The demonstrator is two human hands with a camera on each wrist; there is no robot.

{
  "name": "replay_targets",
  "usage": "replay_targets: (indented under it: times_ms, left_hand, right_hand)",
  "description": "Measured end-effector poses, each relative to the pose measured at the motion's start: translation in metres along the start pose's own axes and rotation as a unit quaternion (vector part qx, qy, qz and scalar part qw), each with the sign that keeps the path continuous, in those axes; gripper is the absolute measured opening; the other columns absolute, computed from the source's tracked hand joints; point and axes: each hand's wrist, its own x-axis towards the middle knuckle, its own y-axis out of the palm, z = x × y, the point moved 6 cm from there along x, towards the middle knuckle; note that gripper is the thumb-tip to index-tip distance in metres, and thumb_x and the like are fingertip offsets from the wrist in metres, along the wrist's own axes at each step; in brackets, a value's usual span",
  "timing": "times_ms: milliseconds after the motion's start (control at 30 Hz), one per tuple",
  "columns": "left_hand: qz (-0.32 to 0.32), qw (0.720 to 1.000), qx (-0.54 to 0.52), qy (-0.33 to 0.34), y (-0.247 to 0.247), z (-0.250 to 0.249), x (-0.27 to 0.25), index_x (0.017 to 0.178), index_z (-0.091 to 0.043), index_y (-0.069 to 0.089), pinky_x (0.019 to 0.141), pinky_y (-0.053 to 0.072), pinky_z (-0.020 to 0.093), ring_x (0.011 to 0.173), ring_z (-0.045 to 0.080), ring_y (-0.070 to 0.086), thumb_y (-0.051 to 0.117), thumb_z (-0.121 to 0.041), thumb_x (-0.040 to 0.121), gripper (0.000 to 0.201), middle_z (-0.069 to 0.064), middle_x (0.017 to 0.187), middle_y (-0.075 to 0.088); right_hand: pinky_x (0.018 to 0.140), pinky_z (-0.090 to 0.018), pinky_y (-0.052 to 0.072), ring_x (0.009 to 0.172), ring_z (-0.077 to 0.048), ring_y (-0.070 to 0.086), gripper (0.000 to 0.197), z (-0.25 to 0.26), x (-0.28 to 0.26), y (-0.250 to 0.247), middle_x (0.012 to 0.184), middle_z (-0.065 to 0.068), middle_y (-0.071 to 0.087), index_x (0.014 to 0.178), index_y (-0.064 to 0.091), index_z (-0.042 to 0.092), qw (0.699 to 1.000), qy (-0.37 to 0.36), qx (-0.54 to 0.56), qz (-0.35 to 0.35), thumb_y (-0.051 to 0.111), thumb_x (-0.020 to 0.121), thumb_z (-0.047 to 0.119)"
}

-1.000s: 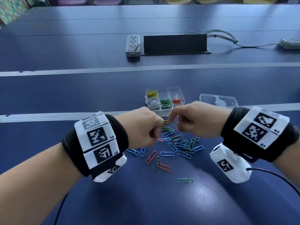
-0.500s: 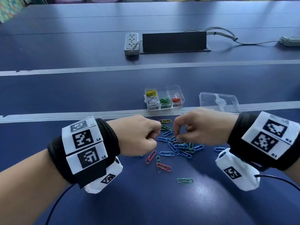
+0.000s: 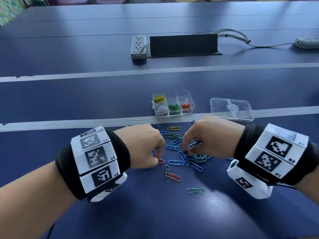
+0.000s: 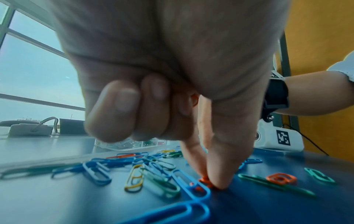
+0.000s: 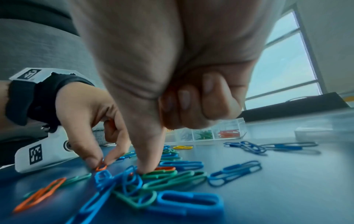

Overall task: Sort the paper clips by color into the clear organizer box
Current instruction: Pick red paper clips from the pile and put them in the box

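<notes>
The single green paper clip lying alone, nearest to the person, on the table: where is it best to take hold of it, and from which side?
The green paper clip lies flat on the blue table, long axis left to right, nothing touching it. Probably best from above: pinch across its narrow width with thumb and forefinger, or press one rounded end so the other lifts. The right hand is nearer, but both hands look busy at the pile.

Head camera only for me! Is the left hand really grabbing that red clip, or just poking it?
Observer: Grabbing. The left wrist view shows the left hand pinching the red clip between thumb and finger, down on the table.
Operator: Is it hiding more?
Observer: Something red peeks out behind its curled fingers, probably a clip.
Operator: And the right hand?
Observer: Its thumb presses into the pile, beside a second red clip.
</notes>
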Motion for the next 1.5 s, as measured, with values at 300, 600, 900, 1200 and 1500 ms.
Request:
replay_targets:
  times_ms: [300,600,900,1200,1500]
  left_hand:
    - [0.004,1.0,0.005,0.006,0.006,-0.001,0.001,0.076,-0.028,0.055,0.065,0.039,0.022,0.059,0.003,0.038,0.06,-0.036,0.078,0.009,-0.012,0.059,0.04]
    - [0.002,1.0,-0.003,0.011,0.005,0.001,0.0,0.068,-0.023,0.047,0.062,0.034,0.022,0.058,0.005,0.038,0.058,-0.03,0.079,0.017,-0.009,0.058,0.04]
    - [-0.051,0.994,-0.089,-0.028,-0.007,0.016,-0.003,0.06,-0.02,0.028,0.049,0.025,0.026,0.053,0.014,0.029,0.047,-0.01,0.078,0.027,-0.003,0.055,0.035]
    - [-0.034,0.99,-0.134,-0.036,-0.003,0.012,-0.002,0.064,-0.022,0.031,0.053,0.028,0.028,0.055,0.014,0.031,0.035,-0.005,0.087,0.029,-0.003,0.057,0.038]
    - [-0.064,0.982,-0.139,-0.11,-0.018,0.036,-0.007,0.066,-0.013,0.045,0.055,0.033,0.025,0.055,0.012,0.038,0.038,-0.013,0.088,0.022,-0.001,0.056,0.042]
  right_hand:
    - [0.071,-0.03,0.05,0.09,-0.024,0.06,0.019,0.009,0.001,0.01,0.087,0.002,0.064,0.093,0.066,0.025,0.996,-0.018,-0.088,0.026,0.054,0.081,0.032]
    - [0.067,-0.023,0.043,0.075,-0.015,0.05,0.017,0.003,-0.001,0.001,0.066,0.01,0.051,0.097,0.069,0.031,0.996,-0.038,-0.077,0.027,0.059,0.084,0.036]
    - [0.069,-0.029,0.048,0.084,-0.022,0.058,0.017,0.006,-0.001,0.008,0.076,0.005,0.054,0.088,0.064,0.026,0.994,-0.018,-0.104,0.021,0.055,0.08,0.038]
    - [0.056,-0.024,0.032,0.075,-0.015,0.042,0.023,0.005,-0.001,0.007,0.062,0.012,0.036,0.102,0.065,0.027,0.99,-0.014,-0.13,0.052,0.055,0.088,0.042]
    - [0.051,-0.029,0.032,0.055,-0.02,0.042,0.031,0.008,0.003,-0.006,0.057,-0.005,0.044,0.064,0.045,0.011,0.999,0.006,-0.033,-0.037,0.035,0.084,0.032]
